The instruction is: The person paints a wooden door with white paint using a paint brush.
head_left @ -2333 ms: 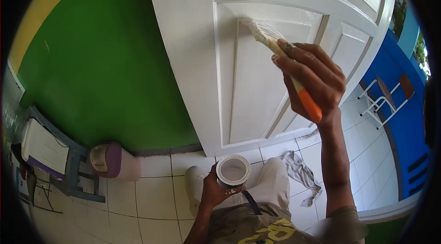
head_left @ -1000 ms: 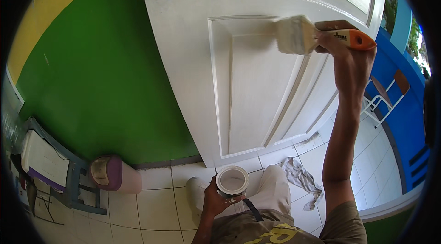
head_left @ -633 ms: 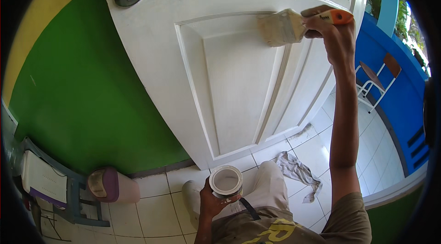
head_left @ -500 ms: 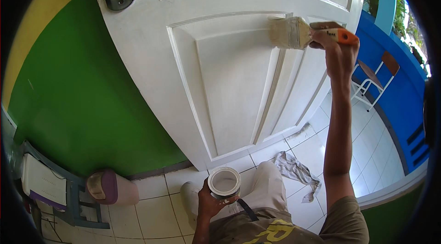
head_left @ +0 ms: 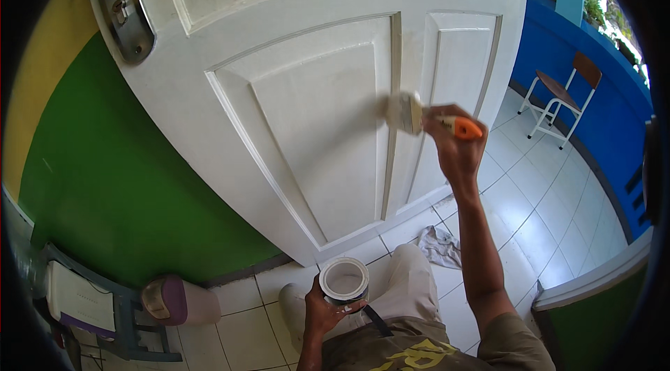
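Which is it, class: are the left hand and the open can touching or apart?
Touching: the head view shows the left hand wrapped against the open can, gripping its side.

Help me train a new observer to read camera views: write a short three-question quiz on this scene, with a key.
1. Multiple choice: what colour is the handle end of the paintbrush in the right hand? (a) blue (b) orange (c) green
2. True or false: the pale cloth lies on the tiled floor.
3. Fill in the blank: the left hand holds an open ____.

Key:
1. b, orange
2. True
3. can
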Tool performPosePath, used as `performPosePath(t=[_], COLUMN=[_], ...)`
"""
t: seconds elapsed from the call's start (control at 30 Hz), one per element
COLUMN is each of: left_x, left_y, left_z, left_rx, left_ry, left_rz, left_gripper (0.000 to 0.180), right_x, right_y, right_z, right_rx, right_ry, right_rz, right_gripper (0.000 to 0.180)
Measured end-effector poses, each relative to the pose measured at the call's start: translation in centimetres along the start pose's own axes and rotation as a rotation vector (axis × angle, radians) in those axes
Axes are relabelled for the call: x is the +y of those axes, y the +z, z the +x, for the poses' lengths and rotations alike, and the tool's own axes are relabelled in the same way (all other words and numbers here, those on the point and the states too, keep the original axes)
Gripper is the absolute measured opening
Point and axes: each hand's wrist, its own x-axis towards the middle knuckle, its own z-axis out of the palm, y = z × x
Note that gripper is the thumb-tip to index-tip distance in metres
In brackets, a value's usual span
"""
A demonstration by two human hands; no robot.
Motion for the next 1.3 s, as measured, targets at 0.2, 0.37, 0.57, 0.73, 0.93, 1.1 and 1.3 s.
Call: performPosePath(t=[0.2,0.37,0.57,0.73,0.93,1.1,1.3], left_x=[1.3,1.3,1.1,0.8,0.5,1.1,1.7], left_y=[1.0,1.1,0.4,1.1,0.6,0.6,1.4], left_z=[0.3,0.4,0.4,0.0,0.0,-0.1,0.0], left_rx=[-0.018,-0.033,-0.053,-0.022,-0.026,-0.038,-0.05], left_ry=[-0.028,0.002,-0.039,-0.044,-0.062,-0.058,-0.076], left_rz=[0.046,0.041,0.09,0.045,0.081,0.067,0.026], left_gripper=[0.093,0.093,0.093,0.094,0.095,0.095,0.093], right_x=[-4.5,0.2,-4.9,-3.8,-6.3,-8.2,-7.4], right_y=[2.0,3.5,3.0,5.5,3.3,6.6,6.4], right_z=[7.8,-0.5,2.0,2.1,2.4,6.8,5.2], right_rx=[0.259,0.102,0.243,0.228,0.081,0.121,-0.15], right_ry=[-0.772,-0.621,-0.591,-0.632,-0.186,-0.723,-1.258], right_rz=[-0.066,-0.283,-0.128,-0.293,-0.264,-0.412,-0.37], right_gripper=[0.013,0.024,0.017,0.02,0.019,0.018,0.018])
